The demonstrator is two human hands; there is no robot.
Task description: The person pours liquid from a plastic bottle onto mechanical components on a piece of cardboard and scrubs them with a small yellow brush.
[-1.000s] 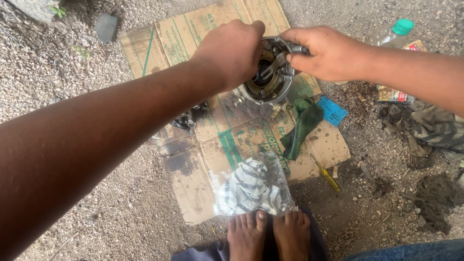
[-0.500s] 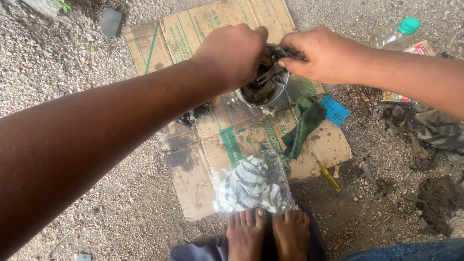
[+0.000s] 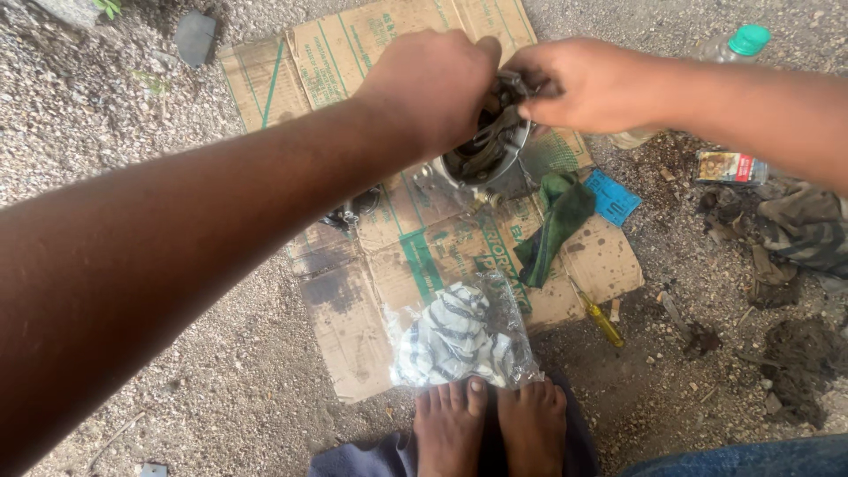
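Note:
A round grey metal housing with dark greasy parts inside stands on flattened cardboard. My left hand grips its upper left rim, knuckles up. My right hand reaches in from the right and pinches a small dark metal part at the top of the housing. The two hands almost touch above it. What lies under my left palm is hidden.
A green rag, a blue card and a yellow-handled screwdriver lie right of the housing. A clear bag with striped cloth sits by my bare feet. A green-capped plastic bottle lies on gravel at top right.
The view has drifted slightly; both hands have stayed on the housing, and the right hand has closed in tighter against the left at its top.

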